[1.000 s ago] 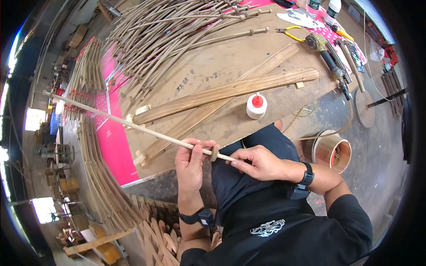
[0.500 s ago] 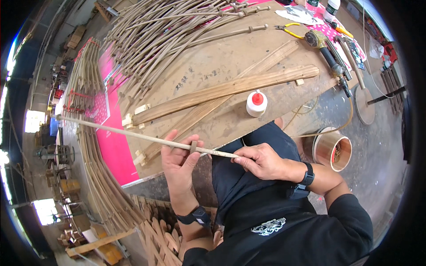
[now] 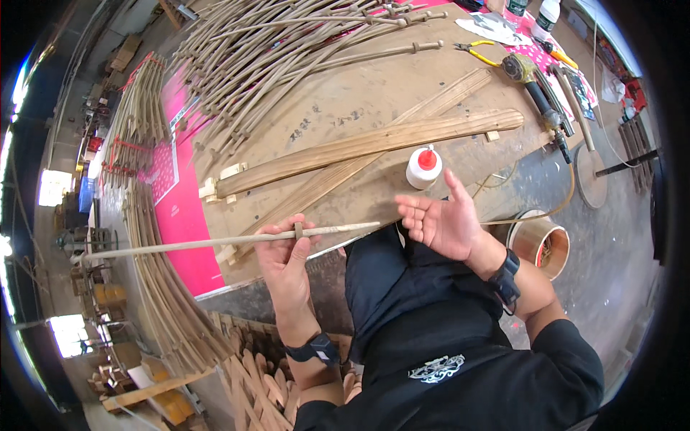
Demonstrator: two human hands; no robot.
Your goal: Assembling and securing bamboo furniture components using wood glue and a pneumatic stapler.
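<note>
A long, thin wooden rod (image 3: 180,245) lies across my left hand (image 3: 282,260), gripped between thumb and fingers. Beside my thumb a small brown wooden collar (image 3: 299,231) sits around the rod. The rod's tapered tip points right, over the table's front edge. My right hand (image 3: 447,219) is apart from the rod, palm turned up, fingers and thumb spread, holding nothing. Just behind it stands a white squeeze bottle (image 3: 424,168) with a red cap. Two crossed wooden slats, the upper one (image 3: 374,149) curved in outline, rest on the board-topped table (image 3: 374,86).
A heap of similar rods (image 3: 266,79) covers the table's far left. Yellow-handled pliers (image 3: 478,52) and an air tool (image 3: 539,93) with a hose lie far right. A round wooden bucket (image 3: 540,248) stands on the floor at right. Bundled rods (image 3: 136,129) hang over the left side.
My right hand has let go of the rod's tapered tip and opened, moving right and up. In my left hand the rod has swung closer to level, its far left end dropping.
</note>
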